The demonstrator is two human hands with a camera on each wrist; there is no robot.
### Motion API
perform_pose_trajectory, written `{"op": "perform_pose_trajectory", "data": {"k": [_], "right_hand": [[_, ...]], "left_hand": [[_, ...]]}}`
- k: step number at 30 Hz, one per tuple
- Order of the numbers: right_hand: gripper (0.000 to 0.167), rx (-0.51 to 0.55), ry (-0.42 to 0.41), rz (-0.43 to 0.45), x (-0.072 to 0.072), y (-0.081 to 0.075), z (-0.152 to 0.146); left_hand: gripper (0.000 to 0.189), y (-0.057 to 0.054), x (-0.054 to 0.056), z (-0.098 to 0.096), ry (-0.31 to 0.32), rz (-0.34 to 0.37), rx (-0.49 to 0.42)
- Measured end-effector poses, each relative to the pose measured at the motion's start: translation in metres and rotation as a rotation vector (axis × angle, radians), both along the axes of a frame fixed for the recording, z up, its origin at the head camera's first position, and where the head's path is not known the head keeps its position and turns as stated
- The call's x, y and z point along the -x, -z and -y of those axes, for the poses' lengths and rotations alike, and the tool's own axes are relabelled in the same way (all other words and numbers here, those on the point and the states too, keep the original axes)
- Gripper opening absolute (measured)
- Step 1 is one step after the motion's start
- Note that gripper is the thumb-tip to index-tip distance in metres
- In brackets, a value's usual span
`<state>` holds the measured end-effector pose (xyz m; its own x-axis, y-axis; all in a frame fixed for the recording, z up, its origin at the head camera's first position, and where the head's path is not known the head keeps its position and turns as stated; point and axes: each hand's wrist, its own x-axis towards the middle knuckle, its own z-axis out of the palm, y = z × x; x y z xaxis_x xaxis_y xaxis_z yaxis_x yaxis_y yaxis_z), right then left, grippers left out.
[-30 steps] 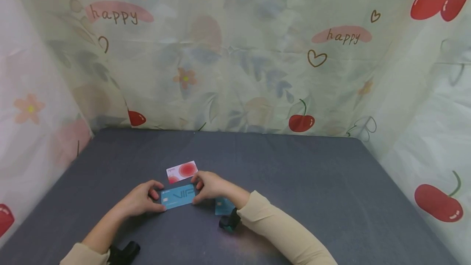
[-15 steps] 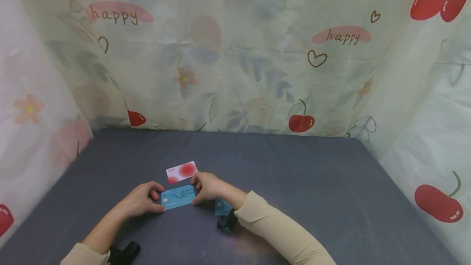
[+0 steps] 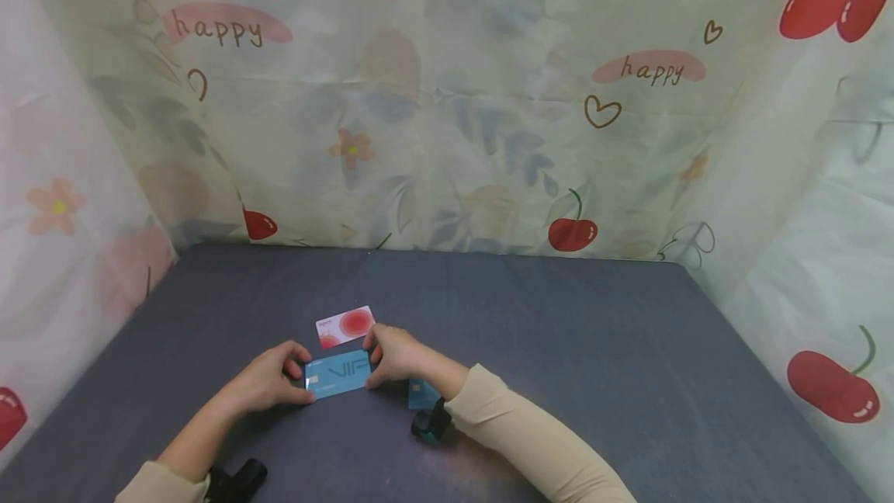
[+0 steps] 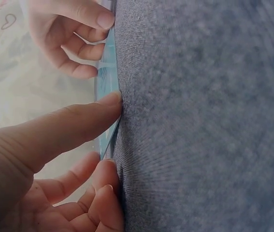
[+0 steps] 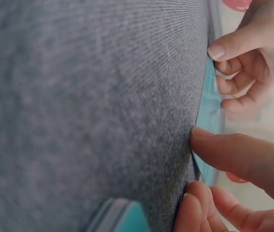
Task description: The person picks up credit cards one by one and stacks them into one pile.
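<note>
A blue card [image 3: 338, 374] with "VIP" lettering lies at table level, slightly slanted in the head view. My left hand [image 3: 271, 376] grips its left end, thumb at the near corner and fingers at the far one. At the opposite end my right hand [image 3: 396, 355] holds the card's right edge the same way. Just beyond it lies a white-and-red card [image 3: 345, 326], close to my right fingertips. Under my right wrist are more blue cards [image 3: 422, 394], partly hidden; the right wrist view shows them as a small stack [image 5: 122, 216].
A dark grey cloth covers the table [image 3: 559, 363]. Patterned curtains [image 3: 447, 99] with cherries and flowers stand along the back and both sides. A black wrist camera [image 3: 237, 480] sits on the left wrist and another [image 3: 431, 421] on the right, near the blue stack.
The right forearm and its wrist camera have shifted slightly to the left. Both hands keep their hold on the blue card, which stays in nearly the same place.
</note>
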<state>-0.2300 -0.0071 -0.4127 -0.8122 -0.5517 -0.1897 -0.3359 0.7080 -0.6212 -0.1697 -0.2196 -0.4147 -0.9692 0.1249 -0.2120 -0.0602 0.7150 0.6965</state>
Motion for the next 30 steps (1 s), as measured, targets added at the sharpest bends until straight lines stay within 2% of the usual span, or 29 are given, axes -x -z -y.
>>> {"op": "perform_pose_trajectory", "data": {"k": [6,13,22,26,30], "right_hand": [[0.045,-0.005,-0.011,-0.026,-0.002,-0.002,0.0],[0.046,-0.007,-0.007,-0.033,-0.004,-0.003,0.0],[0.045,0.03,0.015,0.025,-0.002,-0.005,-0.004],[0.045,0.047,0.032,0.048,0.0,-0.01,-0.007],[0.045,0.083,0.049,0.063,0.0,-0.014,-0.012]], "left_hand": [[0.056,-0.001,0.0,-0.001,-0.009,0.003,0.013],[0.056,-0.001,-0.001,0.0,0.003,-0.016,-0.029],[0.058,-0.001,0.0,-0.003,-0.005,0.004,-0.046],[0.059,-0.004,0.001,-0.005,-0.008,0.014,-0.062],[0.06,-0.009,0.001,-0.008,-0.004,-0.006,-0.082]]}}
